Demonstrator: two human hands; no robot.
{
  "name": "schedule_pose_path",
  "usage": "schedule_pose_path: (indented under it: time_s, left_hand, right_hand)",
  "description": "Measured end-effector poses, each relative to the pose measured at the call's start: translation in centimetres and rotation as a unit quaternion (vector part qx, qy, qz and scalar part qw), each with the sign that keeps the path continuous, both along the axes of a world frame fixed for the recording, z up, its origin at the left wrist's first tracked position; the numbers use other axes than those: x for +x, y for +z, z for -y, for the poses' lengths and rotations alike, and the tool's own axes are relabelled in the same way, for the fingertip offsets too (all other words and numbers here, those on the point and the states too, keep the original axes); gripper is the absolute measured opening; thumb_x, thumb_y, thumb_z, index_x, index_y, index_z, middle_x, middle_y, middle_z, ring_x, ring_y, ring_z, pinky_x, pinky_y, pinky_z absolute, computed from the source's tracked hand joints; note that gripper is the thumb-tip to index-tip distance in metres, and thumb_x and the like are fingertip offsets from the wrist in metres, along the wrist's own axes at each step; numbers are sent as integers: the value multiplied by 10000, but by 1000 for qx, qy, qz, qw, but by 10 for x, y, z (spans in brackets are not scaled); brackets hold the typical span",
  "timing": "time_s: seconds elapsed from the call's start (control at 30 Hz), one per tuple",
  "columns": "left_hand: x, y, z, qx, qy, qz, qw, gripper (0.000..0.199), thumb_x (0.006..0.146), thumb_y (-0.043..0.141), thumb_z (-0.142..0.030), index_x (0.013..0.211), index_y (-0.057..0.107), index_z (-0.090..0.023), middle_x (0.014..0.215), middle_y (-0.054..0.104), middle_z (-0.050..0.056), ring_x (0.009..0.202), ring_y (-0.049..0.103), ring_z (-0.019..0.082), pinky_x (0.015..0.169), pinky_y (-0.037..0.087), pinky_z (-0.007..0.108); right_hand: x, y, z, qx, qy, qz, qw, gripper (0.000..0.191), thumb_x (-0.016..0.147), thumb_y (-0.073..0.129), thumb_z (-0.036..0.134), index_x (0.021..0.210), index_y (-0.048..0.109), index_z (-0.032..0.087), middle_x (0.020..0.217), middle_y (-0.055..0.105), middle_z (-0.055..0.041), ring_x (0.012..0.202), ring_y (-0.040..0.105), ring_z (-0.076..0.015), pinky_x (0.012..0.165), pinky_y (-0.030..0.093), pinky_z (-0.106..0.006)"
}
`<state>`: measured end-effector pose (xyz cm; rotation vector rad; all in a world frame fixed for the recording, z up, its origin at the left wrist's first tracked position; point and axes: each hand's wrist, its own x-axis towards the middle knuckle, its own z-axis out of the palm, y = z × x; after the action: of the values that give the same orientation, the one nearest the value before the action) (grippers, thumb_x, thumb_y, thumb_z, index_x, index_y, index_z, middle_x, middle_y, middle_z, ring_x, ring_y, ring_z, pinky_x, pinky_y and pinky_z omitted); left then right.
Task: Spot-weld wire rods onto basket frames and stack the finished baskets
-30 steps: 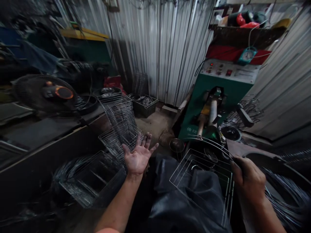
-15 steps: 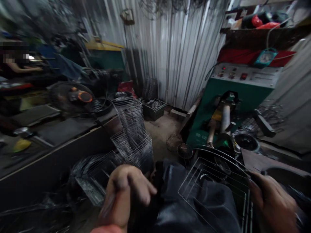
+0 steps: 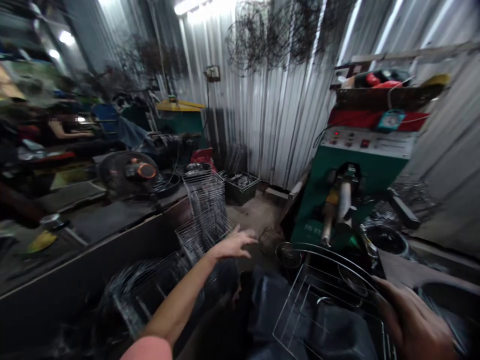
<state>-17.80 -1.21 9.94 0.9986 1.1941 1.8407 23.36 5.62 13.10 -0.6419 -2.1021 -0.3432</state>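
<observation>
Corrugated metal wall (image 3: pixel 258 120) at back, green machine (image 3: pixel 309 200) right of center, red cloth and teal dial (image 3: pixel 390 120) at its top. Right hand (image 3: pixel 416 310), blurred, fingers closed on wire rack (image 3: pixel 287 299) near its curved wire (image 3: pixel 339 255); rack is tilted over dark lap covering (image 3: pixel 343 330), in front of machine. Left hand (image 3: pixel 234 244) empty, fingers apart, reaching forward beside stacked wire racks (image 3: pixel 206 200); contact with stack, can't tell. Wire coil (image 3: pixel 123 285) lower left, near the stack. Fan (image 3: pixel 127 172) by dark counter (image 3: pixel 116 215), left. Green crate (image 3: pixel 242 192) with metal pieces on floor behind stack. Person (image 3: pixel 62 127) far left, arm extended, details blurred.
</observation>
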Motion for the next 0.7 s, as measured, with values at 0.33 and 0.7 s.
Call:
schedule_pose_path:
  time_s: [0.33,0.7]
  left_hand:
    - [70,22,-71,-59,-157,-92,981,497,693,674,-409,1115,621,-153,1102,646,142,1135,526,292,1028,291,466]
    - [102,-35,1,-124,-4,-126,984,492,787,501,-541,1147,555,-211,1124,613,74,1116,524,224,1003,337,390]
  right_hand:
    - [-23,22,5,-181,-4,-30,983,279,896,400,384,924,604,196,802,654,-68,735,611,-188,662,469,-305]
    - [-19,2,0,-386,34,-212,897,277,847,482,422,778,565,166,587,519,33,540,463,-96,551,380,-221]
